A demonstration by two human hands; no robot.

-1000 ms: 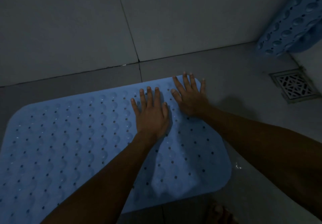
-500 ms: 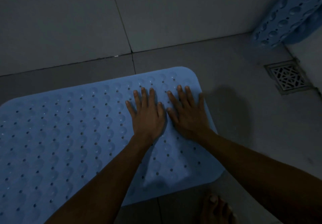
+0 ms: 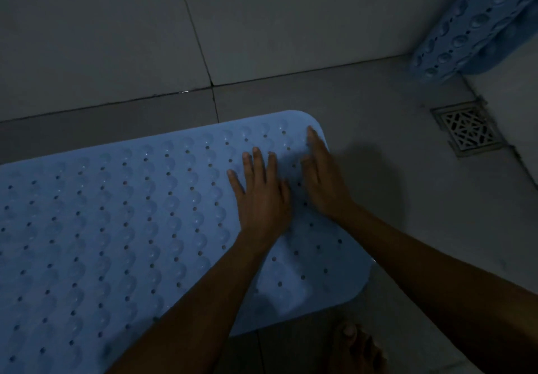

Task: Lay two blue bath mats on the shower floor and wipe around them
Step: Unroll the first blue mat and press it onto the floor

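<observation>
A light blue bath mat (image 3: 116,228) with rows of bumps and small holes lies flat on the grey shower floor and fills the left and middle of the view. My left hand (image 3: 260,196) presses on it with straight fingers, palm down, near its right end. Just to the right, my right hand (image 3: 323,175) lies on the mat with straight fingers, its fingertips near the far right corner; it looks blurred. A second blue mat (image 3: 477,21) hangs or leans in the top right corner, against the wall.
A square metal floor drain (image 3: 467,129) sits in the floor at the right, beyond the mat's end. Tiled wall (image 3: 116,38) runs along the far side. My bare foot (image 3: 358,347) stands on the floor below the mat's near right corner.
Both hands stayed flat on the mat's right end. My right hand slid toward the far right corner and turned more edge-on. The view shifted slightly.
</observation>
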